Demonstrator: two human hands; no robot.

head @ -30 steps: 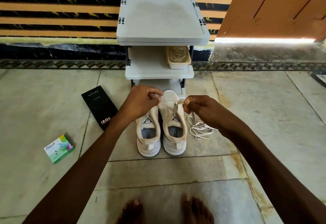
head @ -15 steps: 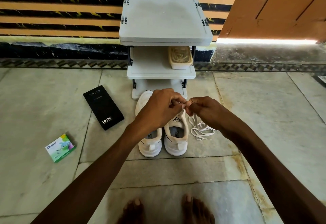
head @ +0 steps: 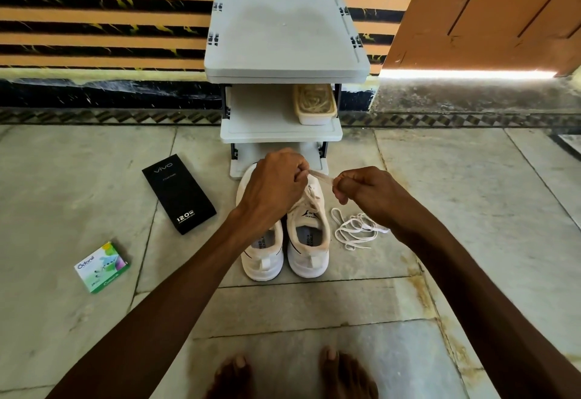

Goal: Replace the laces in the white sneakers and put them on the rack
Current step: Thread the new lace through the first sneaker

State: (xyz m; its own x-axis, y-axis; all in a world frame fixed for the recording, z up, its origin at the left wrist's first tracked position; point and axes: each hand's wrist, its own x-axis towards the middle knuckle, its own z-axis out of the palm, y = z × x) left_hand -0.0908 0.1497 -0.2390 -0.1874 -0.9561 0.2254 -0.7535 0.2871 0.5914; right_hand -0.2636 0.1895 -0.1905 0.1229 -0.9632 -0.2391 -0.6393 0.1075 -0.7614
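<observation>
Head camera: my left hand [head: 276, 188] and right hand [head: 364, 191], knuckle to knuckle half a second ago, now stand apart, each pinching a dingy lace [head: 320, 176] stretched taut above the right sneaker [head: 309, 241]; it stands touching the left sneaker [head: 262, 251] on the floor before the rack [head: 283, 34]; a white lace [head: 355, 229] lies loose just beside; the old lace, I judge, is coming free.

Taut lace [head: 320, 176] now between fingers [head: 341, 191].

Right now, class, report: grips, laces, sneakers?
Left grip and right grip pinch one lace, taut above right-hand sneaker. Spare lace loose on floor beside it. Nothing in the way.
</observation>
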